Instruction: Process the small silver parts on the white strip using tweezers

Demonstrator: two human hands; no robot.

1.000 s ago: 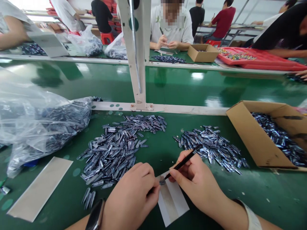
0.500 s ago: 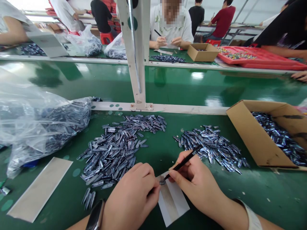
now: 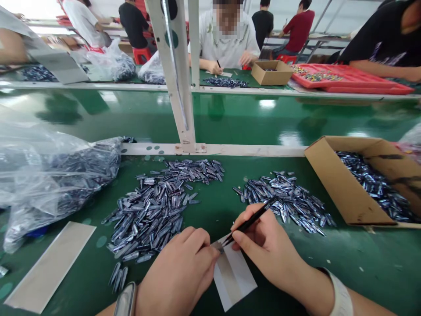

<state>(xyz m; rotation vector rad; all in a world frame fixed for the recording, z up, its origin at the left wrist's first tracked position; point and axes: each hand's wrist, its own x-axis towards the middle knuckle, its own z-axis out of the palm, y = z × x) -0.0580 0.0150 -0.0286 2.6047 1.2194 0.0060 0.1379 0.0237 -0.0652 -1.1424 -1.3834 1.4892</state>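
Note:
My right hand [image 3: 271, 252] is closed round black tweezers [image 3: 251, 220], whose tips point down-left at the top of a small white sheet with a beige strip [image 3: 241, 278]. At that same spot my left hand [image 3: 182, 272] pinches a small dark shiny piece [image 3: 218, 246] against the sheet; its fingertips are partly hidden. A large pile of slim dark metallic pieces [image 3: 149, 215] lies beyond my left hand. Past my right hand is a smaller pile of similar, shinier pieces [image 3: 287, 197]. A few pieces [image 3: 117, 276] lie apart near my left wrist.
An open cardboard box [image 3: 345, 188] of pieces stands at right. A clear plastic bag [image 3: 59, 175] of pieces and a long beige strip sheet [image 3: 51, 267] lie at left. A white post [image 3: 176, 79] rises from the table's far rail; co-workers sit beyond.
The tweezer tips have shifted slightly off the small piece and now show apart. My left hand stays at the sheet's top. The view has shifted slightly; the person opposite has moved their hands apart.

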